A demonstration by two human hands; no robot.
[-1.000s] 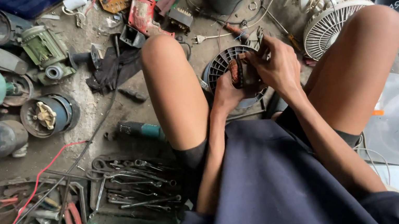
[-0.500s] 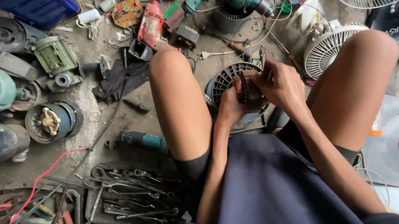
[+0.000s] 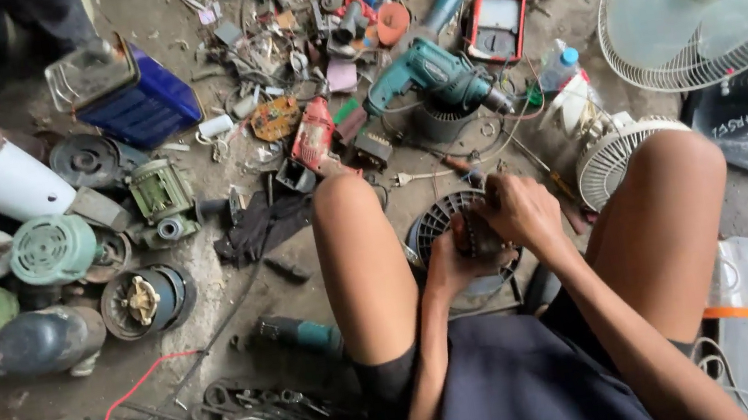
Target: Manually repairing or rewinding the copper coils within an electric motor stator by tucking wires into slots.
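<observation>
Head view: a seated person's left hand [image 3: 449, 263] and right hand [image 3: 517, 210] close together around a small dark motor part [image 3: 479, 236], held over a black fan guard [image 3: 435, 221] between the knees. The concrete workshop floor [image 3: 238, 290] is strewn with tools. Far left lies a blue rectangular can [image 3: 142, 101]; a teal power drill [image 3: 433, 73] lies beyond the hands.
</observation>
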